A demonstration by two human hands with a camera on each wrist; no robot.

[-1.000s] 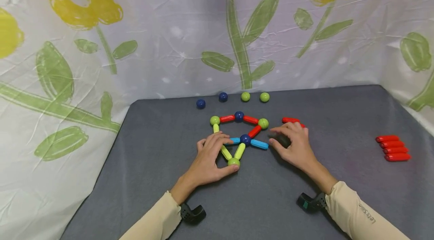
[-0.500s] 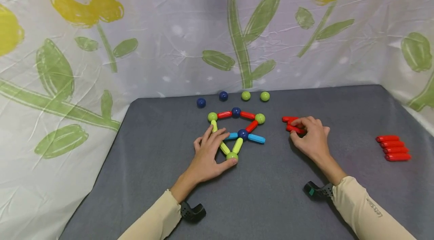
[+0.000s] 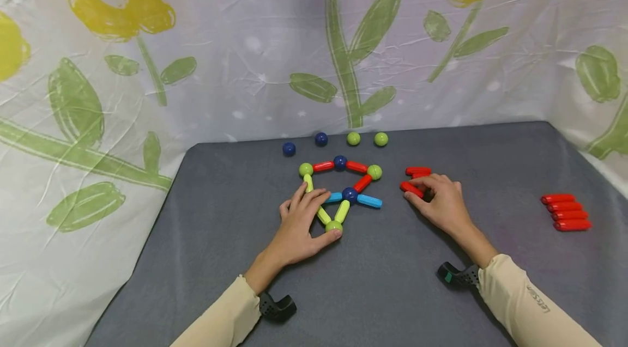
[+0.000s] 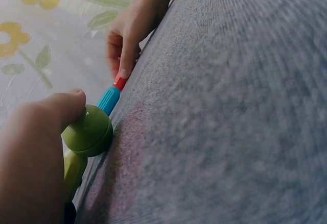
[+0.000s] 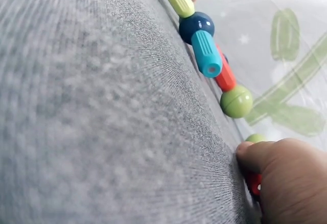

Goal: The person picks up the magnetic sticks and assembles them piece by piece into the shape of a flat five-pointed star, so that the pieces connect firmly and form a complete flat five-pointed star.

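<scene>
Okay, right hand (image 3: 443, 204) pinches red rod (image 3: 411, 189) close to counter (image 3: 196, 238), fingers narrow, two spare rods (image 3: 418, 171) just beyond; left hand (image 3: 296, 231) lies across linked frame (image 3: 350, 195), fingers wide, thumb on green ball (image 3: 334, 225) at near corner.

on my tabletop (image 3: 206, 260) the joined rod-and-ball figure (image 3: 350, 195) lies near the middle, the left hand (image 3: 296, 232) over its left side, thumb on its front ball (image 3: 334, 226). to the figure's right, apart from it, i have a single rod (image 3: 411, 189) in the fingers of the right hand (image 3: 444, 205); two rods (image 3: 418, 171) lie just behind. farther right i see four rods (image 3: 569, 215) side by side. four loose balls (image 3: 321, 139) sit behind the figure, before the cloth (image 3: 235, 64).
</scene>
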